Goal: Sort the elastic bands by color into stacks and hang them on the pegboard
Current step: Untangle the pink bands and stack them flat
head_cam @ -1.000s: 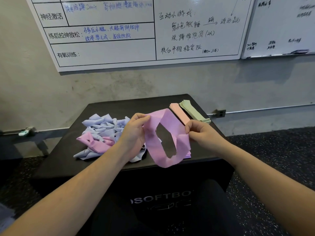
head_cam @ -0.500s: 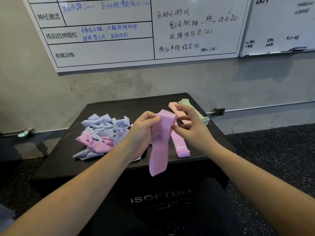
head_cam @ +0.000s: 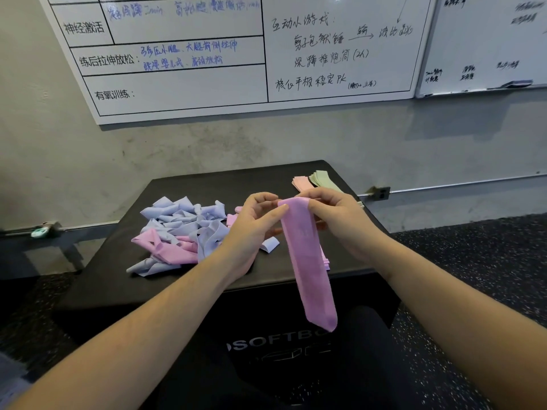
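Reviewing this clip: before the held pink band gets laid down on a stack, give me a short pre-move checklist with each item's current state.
1. Pink band held at its top by both the left hand and right hand: ok.
2. Band flattened, hanging straight, no open loop: ok.
3. Matching pink stack on the black box, right behind the hanging band: ok, though mostly hidden.
4. Peach stack and green stack set apart at the far corner: ok.
5. Unsorted pile clear of the stacks: ok.
6. Pegboard in view: not ok.
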